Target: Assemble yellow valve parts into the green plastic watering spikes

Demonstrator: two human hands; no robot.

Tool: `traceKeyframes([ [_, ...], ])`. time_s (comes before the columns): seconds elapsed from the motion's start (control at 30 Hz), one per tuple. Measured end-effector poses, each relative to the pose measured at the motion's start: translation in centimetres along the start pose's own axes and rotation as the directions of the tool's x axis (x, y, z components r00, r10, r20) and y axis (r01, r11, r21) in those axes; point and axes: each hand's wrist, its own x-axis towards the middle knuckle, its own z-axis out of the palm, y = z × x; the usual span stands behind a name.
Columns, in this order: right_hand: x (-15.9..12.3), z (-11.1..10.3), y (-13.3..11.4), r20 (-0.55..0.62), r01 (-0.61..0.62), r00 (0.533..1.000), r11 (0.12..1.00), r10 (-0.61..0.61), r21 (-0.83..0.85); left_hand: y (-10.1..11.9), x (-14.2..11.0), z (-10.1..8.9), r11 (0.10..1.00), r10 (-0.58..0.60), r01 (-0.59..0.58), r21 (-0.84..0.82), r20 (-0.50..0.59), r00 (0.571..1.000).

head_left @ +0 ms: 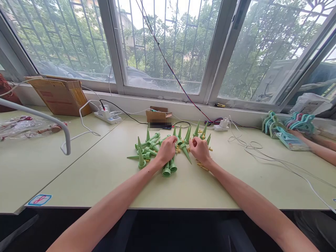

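Observation:
A heap of green plastic cone spikes [147, 148] lies in the middle of the pale green table [110, 182]. Small yellow parts [202, 166] are scattered among them on the right. My left hand [166, 149] rests on the heap with its fingers curled round a green cone [181, 144]. Close beside it, my right hand [201, 149] is closed in a pinch on something small that I cannot make out. Several cones stand upright behind the hands [196, 129].
A cardboard box [60, 94] and a power strip [107, 115] sit at the back left, a small box [158, 114] at the back centre. White cables [262, 154] trail right. Another person's arm [317, 148] reaches teal hangers [275, 127]. A white bent tube [52, 122] crosses the left.

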Motion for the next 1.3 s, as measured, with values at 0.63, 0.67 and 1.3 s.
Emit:
traceKeyframes([
  [0.63,-0.1,-0.1,-0.2,0.169,-0.098,0.976,0.97,0.138,-0.225,-0.8,0.1,-0.4,0.972,-0.102,0.072,0.224,0.125,0.987],
  [0.67,-0.1,-0.2,-0.2,0.179,-0.1,0.973,0.965,0.145,-0.243,-0.7,0.1,-0.5,0.971,-0.107,0.075,0.225,0.134,0.985],
  [1.3,-0.1,-0.7,-0.8,0.071,-0.071,0.994,0.983,0.084,-0.169,0.2,0.0,-0.4,0.989,-0.079,0.055,0.138,0.176,0.981],
])
